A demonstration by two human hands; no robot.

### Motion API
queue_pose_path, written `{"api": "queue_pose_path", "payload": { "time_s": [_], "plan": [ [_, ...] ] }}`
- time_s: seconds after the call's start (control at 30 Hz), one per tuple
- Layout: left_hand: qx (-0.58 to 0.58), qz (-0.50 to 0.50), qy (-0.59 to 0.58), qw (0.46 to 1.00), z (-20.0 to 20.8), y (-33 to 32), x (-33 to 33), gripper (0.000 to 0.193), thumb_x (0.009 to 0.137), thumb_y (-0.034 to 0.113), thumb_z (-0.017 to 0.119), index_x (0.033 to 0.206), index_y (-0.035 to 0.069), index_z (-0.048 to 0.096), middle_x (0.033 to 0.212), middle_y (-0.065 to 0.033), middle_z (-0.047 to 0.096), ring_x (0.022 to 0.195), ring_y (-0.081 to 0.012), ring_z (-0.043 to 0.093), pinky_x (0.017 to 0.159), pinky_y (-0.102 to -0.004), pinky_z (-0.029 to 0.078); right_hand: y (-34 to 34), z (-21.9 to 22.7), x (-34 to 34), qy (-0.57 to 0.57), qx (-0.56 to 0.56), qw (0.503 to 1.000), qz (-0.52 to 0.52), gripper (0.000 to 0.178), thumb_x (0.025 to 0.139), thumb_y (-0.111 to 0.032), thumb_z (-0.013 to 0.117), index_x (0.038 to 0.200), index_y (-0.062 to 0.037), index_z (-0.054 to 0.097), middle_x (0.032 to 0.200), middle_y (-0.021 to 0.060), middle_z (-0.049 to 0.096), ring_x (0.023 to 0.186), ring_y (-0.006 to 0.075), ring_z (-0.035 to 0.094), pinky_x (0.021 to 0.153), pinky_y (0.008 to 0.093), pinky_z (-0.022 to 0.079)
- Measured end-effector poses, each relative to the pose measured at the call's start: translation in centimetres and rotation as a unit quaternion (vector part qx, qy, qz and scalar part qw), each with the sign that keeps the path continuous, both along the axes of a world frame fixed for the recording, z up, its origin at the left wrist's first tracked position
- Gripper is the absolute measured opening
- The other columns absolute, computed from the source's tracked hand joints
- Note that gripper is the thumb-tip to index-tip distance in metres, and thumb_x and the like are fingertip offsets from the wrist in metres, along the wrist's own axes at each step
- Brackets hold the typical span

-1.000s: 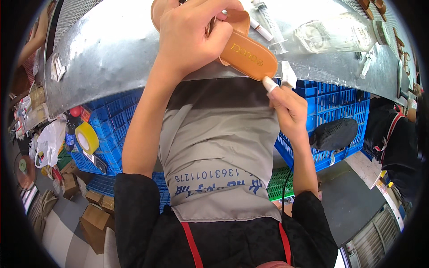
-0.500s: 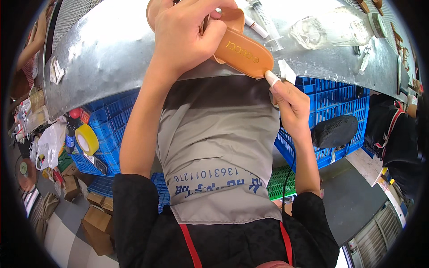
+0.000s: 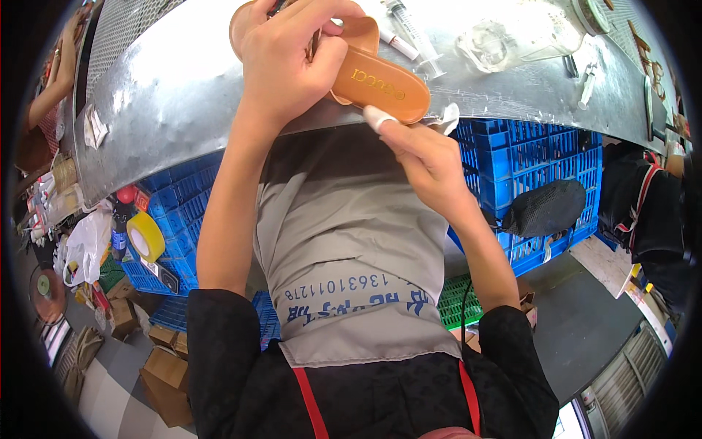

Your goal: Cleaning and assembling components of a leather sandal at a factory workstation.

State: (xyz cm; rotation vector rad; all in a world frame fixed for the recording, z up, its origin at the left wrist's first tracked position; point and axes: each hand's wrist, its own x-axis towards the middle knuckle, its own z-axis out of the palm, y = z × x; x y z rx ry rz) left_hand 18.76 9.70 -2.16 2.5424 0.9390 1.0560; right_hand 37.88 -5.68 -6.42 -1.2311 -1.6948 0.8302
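Crates [image 3: 541, 157] of blue plastic sit under the worktop [image 3: 183, 95], contents unclear. Left hand [image 3: 289, 62] pinches a sandal [image 3: 380, 84]; right hand [image 3: 424, 157] pinches a white rag [image 3: 447, 117].

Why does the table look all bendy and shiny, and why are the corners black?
In the head view, the fisheye lens curves the straight metal table edge and leaves black corners; daylight glares white off the table near the syringe; the left hand and tan sandal are sharp, with no blur.
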Motion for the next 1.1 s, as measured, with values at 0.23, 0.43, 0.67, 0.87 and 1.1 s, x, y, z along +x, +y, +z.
{"api": "queue_pose_path", "payload": {
  "time_s": [0.23, 0.43, 0.67, 0.87, 1.1],
  "plan": [
    [-0.008, 0.008, -0.004, 1.000, -0.3, -0.1, 0.1, 0.031, 0.079, 0.006, 0.051, 0.100, 0.010, 0.074, 0.080, -0.0015, 0.072, 0.083, -0.0151, 0.071, 0.114, -0.0428, 0.036, -0.4, 1.1, -0.3, -0.120, 0.006, 0.993, 0.021, 0.044, 0.089, 0.007, 0.067, 0.131, -0.0057, 0.070, 0.072, 0.0091, 0.057, 0.058, 0.0217, 0.055, 0.056, 0.0313, 0.048],
    [-0.013, -0.002, -0.005, 1.000, -0.1, 0.1, -0.1, 0.031, 0.079, 0.006, 0.051, 0.101, 0.010, 0.074, 0.083, -0.0002, 0.073, 0.083, -0.0144, 0.071, 0.113, -0.0418, 0.035, -0.5, 1.2, 0.1, -0.162, 0.058, 0.985, -0.008, 0.050, 0.083, 0.010, 0.070, 0.130, -0.0059, 0.070, 0.068, 0.0078, 0.050, 0.054, 0.0201, 0.052, 0.050, 0.0311, 0.044],
    [-0.021, 0.003, 0.003, 1.000, -0.1, -0.1, -0.2, 0.032, 0.079, 0.005, 0.051, 0.101, 0.010, 0.074, 0.085, -0.0001, 0.073, 0.084, -0.0137, 0.071, 0.114, -0.0416, 0.034, -1.1, 1.5, 0.9, -0.248, 0.072, 0.965, -0.030, 0.056, 0.081, 0.013, 0.070, 0.133, -0.0073, 0.069, 0.069, 0.0074, 0.050, 0.054, 0.0188, 0.051, 0.050, 0.0298, 0.043],
    [-0.023, 0.001, 0.004, 1.000, 0.1, -0.1, -0.2, 0.033, 0.079, 0.005, 0.051, 0.102, 0.011, 0.074, 0.084, 0.0002, 0.073, 0.084, -0.0137, 0.070, 0.113, -0.0415, 0.034, -1.6, 1.5, 2.3, -0.211, 0.047, 0.973, -0.075, 0.060, 0.078, 0.014, 0.066, 0.132, -0.0111, 0.070, 0.070, 0.0063, 0.056, 0.055, 0.0196, 0.055, 0.052, 0.0305, 0.048],
    [-0.025, 0.004, 0.008, 1.000, 0.1, -0.4, -0.2, 0.033, 0.078, 0.006, 0.051, 0.102, 0.011, 0.074, 0.083, 0.0007, 0.072, 0.084, -0.0137, 0.069, 0.113, -0.0417, 0.034, -2.8, 1.1, 4.1, -0.102, -0.058, 0.982, -0.145, 0.033, 0.099, 0.004, 0.063, 0.132, 0.0028, 0.066, 0.114, 0.0132, 0.075, 0.074, 0.0121, 0.061, 0.070, 0.0266, 0.053]
  ]
}}
